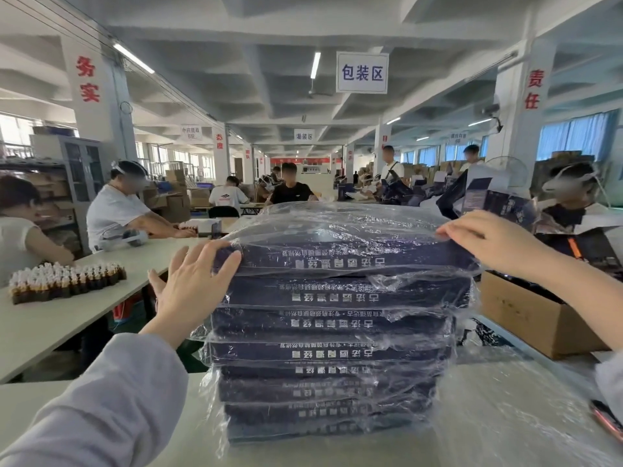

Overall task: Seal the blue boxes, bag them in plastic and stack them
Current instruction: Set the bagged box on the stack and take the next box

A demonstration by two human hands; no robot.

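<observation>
A tall stack [332,352] of several dark blue boxes, each wrapped in a clear plastic bag, stands on the white table in front of me. The top bagged box [347,241] lies flat on the pile. My left hand [194,281] rests against the top box's left end, fingers straight and spread over its corner. My right hand [485,237] lies on the top box's right corner, fingers bent down over the edge and touching the plastic.
A sheet of clear plastic [499,409] covers the table at right. An open cardboard box [536,315] stands behind it. Small brown bottles [64,278] are grouped on the left table. A phone [606,419] lies at the right edge. Other workers sit around.
</observation>
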